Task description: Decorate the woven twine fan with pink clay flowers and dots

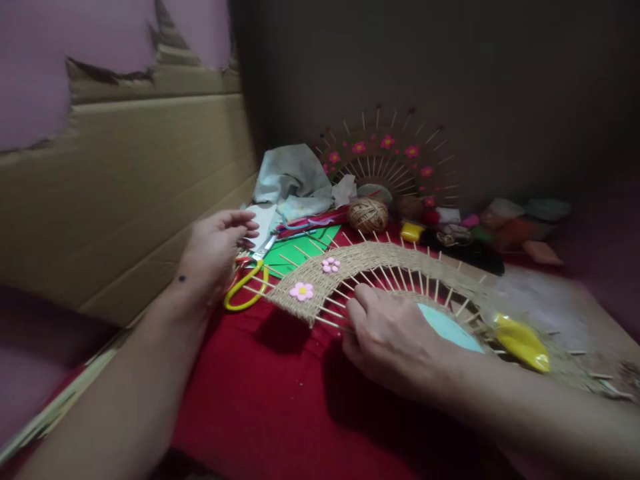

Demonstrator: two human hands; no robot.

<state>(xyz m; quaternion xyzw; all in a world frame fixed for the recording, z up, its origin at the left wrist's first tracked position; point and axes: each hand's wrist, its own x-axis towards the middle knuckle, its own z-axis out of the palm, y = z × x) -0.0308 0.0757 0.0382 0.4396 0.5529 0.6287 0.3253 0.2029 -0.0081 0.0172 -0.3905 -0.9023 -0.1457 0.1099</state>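
Observation:
A half-round fan of woven twine on thin sticks [350, 259] spans the middle, with two pink flowers [301, 291] on its left part. My right hand [387, 330] has its fingers curled closed at the inner stick ends of the fan; the fingertips are partly hidden. The fan's left end is raised, casting a shadow on the red cloth [260, 400]. My left hand [215, 243], empty, has its fingers stretched toward the right, just above the yellow-handled scissors [242, 305]. Below the fan's arch shows a pale blue piece [450, 327].
Behind the fan lie a green sheet [300, 250], a twine ball [367, 215] and a crumpled pale cloth [293, 177]. Another fan with pink flowers [387, 142] leans at the back. Yellow packets [523, 343] lie right. A torn cardboard panel [150, 167] stands left.

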